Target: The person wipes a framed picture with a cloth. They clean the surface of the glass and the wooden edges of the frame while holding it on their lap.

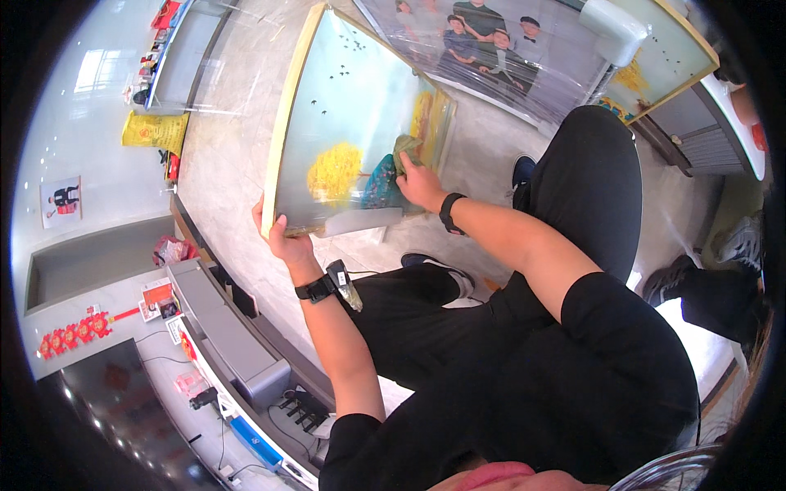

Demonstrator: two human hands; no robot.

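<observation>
A framed picture with a pale wooden frame stands tilted before me, showing birds, a yellow tree and a teal shape under a glossy surface. My left hand grips the frame at its near left corner, thumb on the front side. In my right hand is a bunched olive-green cloth, pressed against the picture's right part. Another yellow-patterned strip shows along the right edge; whether it is a second picture or a reflection I cannot tell. A white sheet-like piece shows at the lower edge.
A large plastic-wrapped group photograph leans beyond the picture. Another framed picture stands at the upper right. At the left are a yellow sack and a grey cabinet with cables nearby. Another person's shoe is at the right.
</observation>
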